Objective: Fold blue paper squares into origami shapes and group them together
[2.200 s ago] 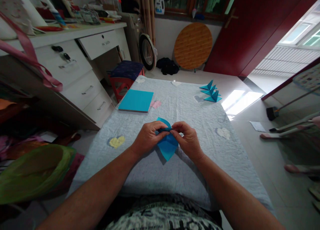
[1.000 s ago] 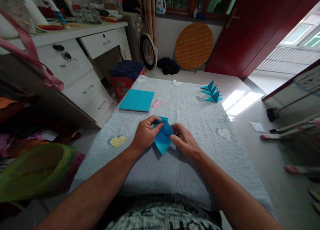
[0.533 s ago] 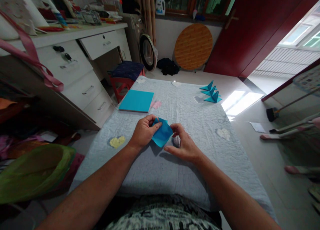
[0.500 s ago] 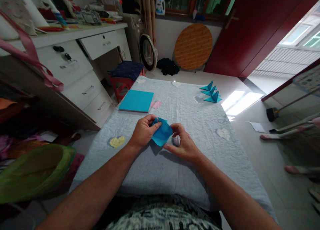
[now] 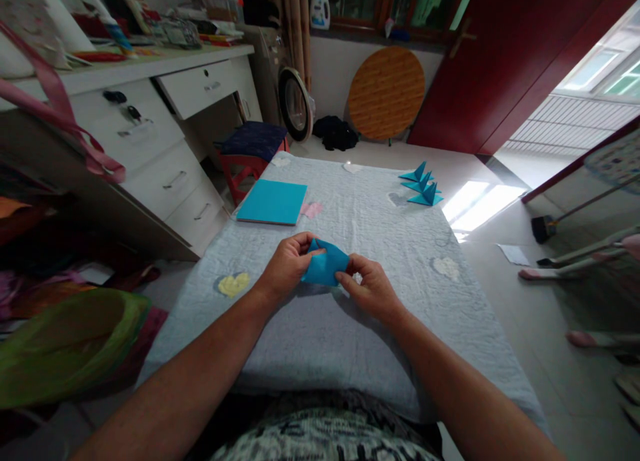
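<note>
A folded sheet of blue origami paper (image 5: 326,266) is held just above the cloth-covered table, between my two hands. My left hand (image 5: 293,261) pinches its left side, thumb on the near face. At the right edge, my right hand (image 5: 366,277) grips the paper between thumb and fingers. Beyond my left hand lies a flat stack of blue paper (image 5: 273,202). Several folded blue paper pieces with upright points (image 5: 425,186) stand in a row at the table's far right corner.
A pale quilted cloth (image 5: 380,221) with heart patches covers the table. A red stool (image 5: 250,151) stands by the far left corner, near white drawers (image 5: 165,174). On the left floor sits a green-lined bin (image 5: 75,341). Shoe-rack bars (image 5: 580,264) are at right.
My right hand has closed on the paper's right edge, where its fingers were apart before. The paper has turned and now looks wider and flatter. My left hand keeps its pinch.
</note>
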{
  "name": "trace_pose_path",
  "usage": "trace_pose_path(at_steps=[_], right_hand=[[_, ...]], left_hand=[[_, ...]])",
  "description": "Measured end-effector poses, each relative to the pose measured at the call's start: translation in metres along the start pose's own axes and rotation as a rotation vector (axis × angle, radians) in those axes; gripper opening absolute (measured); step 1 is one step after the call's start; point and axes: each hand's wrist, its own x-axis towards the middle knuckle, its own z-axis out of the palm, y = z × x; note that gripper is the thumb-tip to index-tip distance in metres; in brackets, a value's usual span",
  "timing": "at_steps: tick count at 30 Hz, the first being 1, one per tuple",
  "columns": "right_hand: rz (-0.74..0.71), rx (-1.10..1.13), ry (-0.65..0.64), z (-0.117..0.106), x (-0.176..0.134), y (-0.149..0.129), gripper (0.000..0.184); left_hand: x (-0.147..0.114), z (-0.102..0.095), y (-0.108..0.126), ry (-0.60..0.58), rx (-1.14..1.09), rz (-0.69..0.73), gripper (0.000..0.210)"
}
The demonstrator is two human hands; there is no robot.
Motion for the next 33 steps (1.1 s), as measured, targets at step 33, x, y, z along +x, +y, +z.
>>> trace_pose_path(at_steps=[33], right_hand=[[-0.248,-0.164,-0.121,-0.026,0.001,0.012,0.037]], left_hand=[[-0.011,-0.001,0.007,-0.261,0.616,0.428,0.014]])
